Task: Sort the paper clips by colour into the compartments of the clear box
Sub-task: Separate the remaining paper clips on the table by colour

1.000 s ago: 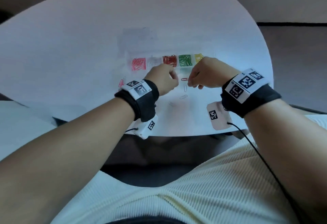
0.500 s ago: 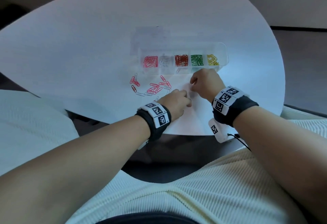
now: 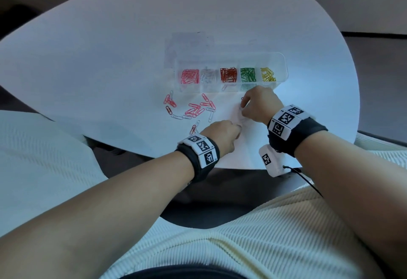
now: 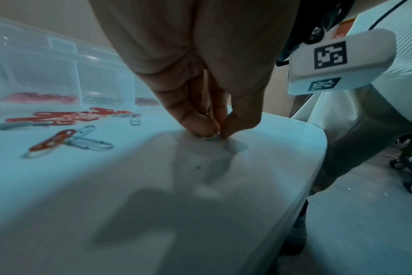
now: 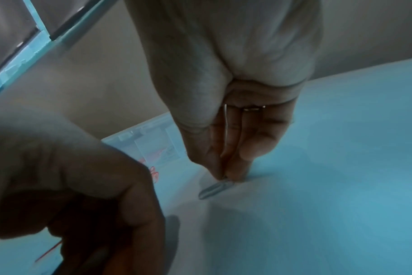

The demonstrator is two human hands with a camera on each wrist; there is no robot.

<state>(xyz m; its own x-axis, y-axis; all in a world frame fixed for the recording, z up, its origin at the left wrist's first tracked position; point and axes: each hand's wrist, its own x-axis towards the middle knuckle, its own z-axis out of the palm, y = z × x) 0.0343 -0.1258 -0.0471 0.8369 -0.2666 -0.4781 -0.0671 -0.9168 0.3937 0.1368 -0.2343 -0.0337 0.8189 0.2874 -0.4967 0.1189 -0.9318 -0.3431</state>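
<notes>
The clear box (image 3: 282, 62) lies across the white table, its compartments holding pink, white, red (image 3: 228, 75), green and yellow clips. Loose pink and white paper clips (image 3: 193, 110) lie scattered in front of it, left of my hands. My right hand (image 3: 243, 111) has its fingertips down on the table, pinching one end of a white paper clip (image 5: 214, 188). Just nearer the table edge, my left hand (image 3: 239, 127) also pinches thumb and fingers together on the tabletop, over a small pale clip (image 4: 209, 138) that is mostly hidden.
The table's near edge (image 3: 242, 166) runs just below my wrists. A pink clip and a white clip (image 4: 68, 142) lie left of my left hand. A faint grey patch (image 3: 189, 47) marks the table behind the box.
Both hands have drawn back from just in front of the box toward the near edge and lowered their fingertips to the table. In the last half second they barely moved.
</notes>
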